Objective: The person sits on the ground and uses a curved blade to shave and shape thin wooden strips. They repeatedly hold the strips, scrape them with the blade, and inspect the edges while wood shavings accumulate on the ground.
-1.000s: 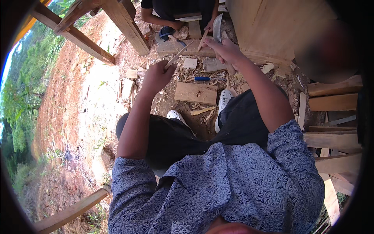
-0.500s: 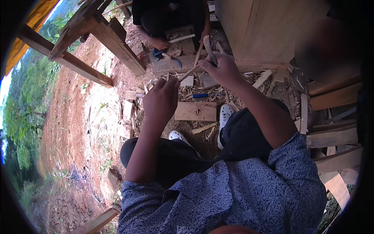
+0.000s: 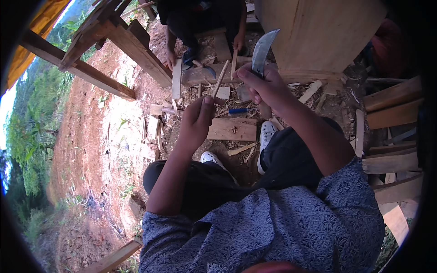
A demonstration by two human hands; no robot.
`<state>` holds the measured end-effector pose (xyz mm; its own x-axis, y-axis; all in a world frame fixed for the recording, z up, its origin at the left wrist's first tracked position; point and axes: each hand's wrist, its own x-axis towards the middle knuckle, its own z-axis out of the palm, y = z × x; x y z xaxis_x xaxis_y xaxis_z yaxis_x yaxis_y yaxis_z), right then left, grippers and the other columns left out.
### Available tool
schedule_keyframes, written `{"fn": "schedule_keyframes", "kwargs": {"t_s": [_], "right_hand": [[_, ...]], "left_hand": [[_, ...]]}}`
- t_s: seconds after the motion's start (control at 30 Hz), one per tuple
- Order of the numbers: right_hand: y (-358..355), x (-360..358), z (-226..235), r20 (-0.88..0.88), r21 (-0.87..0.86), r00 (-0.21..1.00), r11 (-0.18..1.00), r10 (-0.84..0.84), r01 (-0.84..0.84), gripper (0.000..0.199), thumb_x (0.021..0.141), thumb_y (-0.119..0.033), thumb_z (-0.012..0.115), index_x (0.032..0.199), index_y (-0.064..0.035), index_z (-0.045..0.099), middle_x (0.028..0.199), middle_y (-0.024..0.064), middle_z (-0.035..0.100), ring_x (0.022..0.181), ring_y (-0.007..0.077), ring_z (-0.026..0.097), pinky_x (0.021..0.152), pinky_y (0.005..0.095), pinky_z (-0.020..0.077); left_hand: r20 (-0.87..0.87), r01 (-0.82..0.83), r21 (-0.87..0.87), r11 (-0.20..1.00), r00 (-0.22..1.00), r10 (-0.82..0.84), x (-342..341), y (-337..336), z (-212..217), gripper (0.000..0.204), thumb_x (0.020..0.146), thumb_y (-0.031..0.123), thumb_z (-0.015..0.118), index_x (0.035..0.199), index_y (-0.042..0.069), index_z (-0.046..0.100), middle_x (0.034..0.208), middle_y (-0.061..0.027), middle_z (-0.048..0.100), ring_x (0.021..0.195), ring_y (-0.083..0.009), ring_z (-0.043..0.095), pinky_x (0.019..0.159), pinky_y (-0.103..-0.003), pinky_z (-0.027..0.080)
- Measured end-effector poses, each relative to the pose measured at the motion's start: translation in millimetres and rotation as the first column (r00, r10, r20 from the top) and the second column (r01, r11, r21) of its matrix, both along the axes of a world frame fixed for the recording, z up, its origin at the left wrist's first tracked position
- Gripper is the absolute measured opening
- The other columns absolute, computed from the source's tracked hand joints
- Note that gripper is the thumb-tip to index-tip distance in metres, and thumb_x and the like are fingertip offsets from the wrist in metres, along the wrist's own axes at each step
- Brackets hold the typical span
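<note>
In my left hand (image 3: 199,116) is a thin wooden stick (image 3: 221,75), gripped near its lower end and slanting up and away. My right hand (image 3: 271,88) is wrapped around the handle of a curved knife (image 3: 261,52). Its grey blade points up and away from me, and the handle's end shows below my fist. Blade and stick are apart. Beyond my hands, a co-worker holds a flat wooden slat (image 3: 177,79) in one hand (image 3: 171,59) and a narrow wooden strip (image 3: 234,63) in the other (image 3: 239,42).
Between my feet and the co-worker lie a board (image 3: 232,129), a blue rod-shaped object (image 3: 237,110), a hooked blade with a wooden handle (image 3: 208,70) and many shavings. A large wooden panel (image 3: 314,36) stands at the far right, stacked planks (image 3: 391,161) at right. A timber frame (image 3: 136,52) rises at left.
My right hand has turned the knife so its blade now points up, apart from the stick. The stick is tilted more upright. The co-worker's slat has swung from level to upright.
</note>
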<state>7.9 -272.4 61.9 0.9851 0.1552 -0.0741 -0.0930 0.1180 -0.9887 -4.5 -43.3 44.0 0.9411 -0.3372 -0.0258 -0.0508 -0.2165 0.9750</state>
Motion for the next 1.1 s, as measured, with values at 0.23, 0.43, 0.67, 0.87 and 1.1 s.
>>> {"fn": "schedule_keyframes", "kwargs": {"t_s": [0.23, 0.43, 0.67, 0.87, 1.1], "right_hand": [[0.7, 3.5, -17.9, 0.312, -0.282, 0.95, 0.955, 0.003, 0.09, 0.037, 0.096, -0.036, 0.068, 0.115, -0.0053, 0.07, 0.073, -0.0048, 0.056, 0.067, 0.0043, 0.052, 0.061, 0.0242, 0.0425], [7.3, -2.1, -17.9, 0.337, -0.268, 0.941, 0.96, 0.011, 0.085, 0.04, 0.095, -0.042, 0.069, 0.111, -0.005, 0.071, 0.077, -0.0021, 0.058, 0.07, 0.0063, 0.053, 0.063, 0.0267, 0.0432], [10.0, -12.5, -8.4, -0.055, -0.273, 0.982, 0.944, 0.179, -0.187, 0.029, 0.106, -0.029, 0.052, 0.127, -0.0093, 0.05, 0.076, -0.0024, 0.051, 0.071, 0.0061, 0.05, 0.067, 0.0246, 0.042], [19.8, -18.3, -9.0, 0.278, -0.496, 0.933, 0.866, 0.23, -0.065, 0.027, 0.102, -0.023, 0.056, 0.125, -0.0095, 0.054, 0.08, 0.0061, 0.062, 0.07, 0.0104, 0.06, 0.063, 0.031, 0.0459], [32.3, -23.9, -20.8, 0.505, -0.476, 0.84, 0.876, 0.198, 0.079, 0.021, 0.099, -0.019, 0.061, 0.117, -0.0072, 0.065, 0.098, 0.0117, 0.072, 0.087, 0.0259, 0.073, 0.074, 0.037, 0.054]], "left_hand": [[-0.099, 0.029, -0.148, 0.989, 0.994, -0.044, 0.1, -5.8, 4.2, 0.034, 0.108, 0.03, 0.046, 0.104, 0.001, 0.065, 0.066, 0.0018, 0.053, 0.056, -0.0051, 0.048, 0.053, -0.022, 0.039], [-0.217, 0.03, -0.178, 0.984, 0.974, -0.069, -6.1, -12.1, 9.5, 0.026, 0.107, 0.028, 0.05, 0.1, 0.004, 0.057, 0.067, -0.0012, 0.059, 0.054, -0.0054, 0.052, 0.051, -0.021, 0.042], [-0.088, -0.013, -0.052, 0.999, 0.996, 0.008, -0.8, -4.0, 5.0, 0.024, 0.107, 0.027, 0.05, 0.102, 0.004, 0.056, 0.065, 0.0015, 0.054, 0.053, -0.0042, 0.049, 0.049, -0.021, 0.037], [-0.16, -0.032, -0.25, 0.968, 0.987, -0.009, -0.9, 0.2, 0.8, 0.02, 0.105, 0.02, 0.049, 0.114, 0.004, 0.058, 0.07, 0.0069, 0.047, 0.059, -0.0021, 0.039, 0.052, -0.02, 0.031], [-0.175, -0.028, -0.271, 0.962, 0.984, -0.02, -4.1, -0.1, 1.7, 0.027, 0.103, 0.012, 0.047, 0.127, 0.001, 0.053, 0.077, 0.0055, 0.048, 0.064, -0.0017, 0.04, 0.054, -0.019, 0.032]]}}
